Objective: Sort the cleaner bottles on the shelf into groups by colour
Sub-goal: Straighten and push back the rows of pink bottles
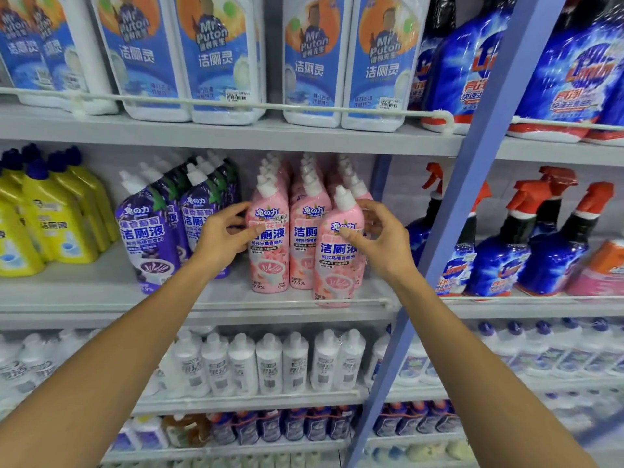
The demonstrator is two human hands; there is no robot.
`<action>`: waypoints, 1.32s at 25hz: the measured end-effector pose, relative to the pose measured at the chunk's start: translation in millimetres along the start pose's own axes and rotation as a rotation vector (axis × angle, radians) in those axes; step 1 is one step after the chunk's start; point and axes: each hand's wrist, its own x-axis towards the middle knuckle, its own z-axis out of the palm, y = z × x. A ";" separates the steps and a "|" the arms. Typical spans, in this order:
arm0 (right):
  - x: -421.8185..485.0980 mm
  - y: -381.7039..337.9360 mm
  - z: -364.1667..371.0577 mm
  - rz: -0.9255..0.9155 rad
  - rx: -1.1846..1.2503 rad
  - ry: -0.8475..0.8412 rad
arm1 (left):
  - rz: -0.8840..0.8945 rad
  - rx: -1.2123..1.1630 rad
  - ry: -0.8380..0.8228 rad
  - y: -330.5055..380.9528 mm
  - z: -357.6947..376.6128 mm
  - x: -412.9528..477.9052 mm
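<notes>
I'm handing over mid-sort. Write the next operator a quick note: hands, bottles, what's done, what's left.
Left hand: thumb and fingers at the left edge of the leftmost pink bottle; grip unclear.
Right hand: curled round the front pink bottle, which stands at the shelf lip, ahead of its row.
Done: yellow bottles, purple bottles and pink bottles stand grouped, left to right.
Left: probably seat the front pink bottle in its group.

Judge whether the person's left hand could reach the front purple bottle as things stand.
Probably yes: the left hand is just right of the front purple bottle, which stands unblocked at the shelf front.
</notes>
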 end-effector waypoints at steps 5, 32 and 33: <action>-2.1 -10.5 37.9 -0.027 0.029 -0.048 | -0.008 -0.026 0.001 0.4 -2.0 0.2; -5.4 -18.7 104.1 0.003 0.172 -0.066 | -0.045 -0.159 -0.118 2.9 -26.0 13.2; -6.5 -16.2 103.9 0.017 0.192 -0.055 | -0.048 -0.165 -0.121 2.6 -26.3 13.1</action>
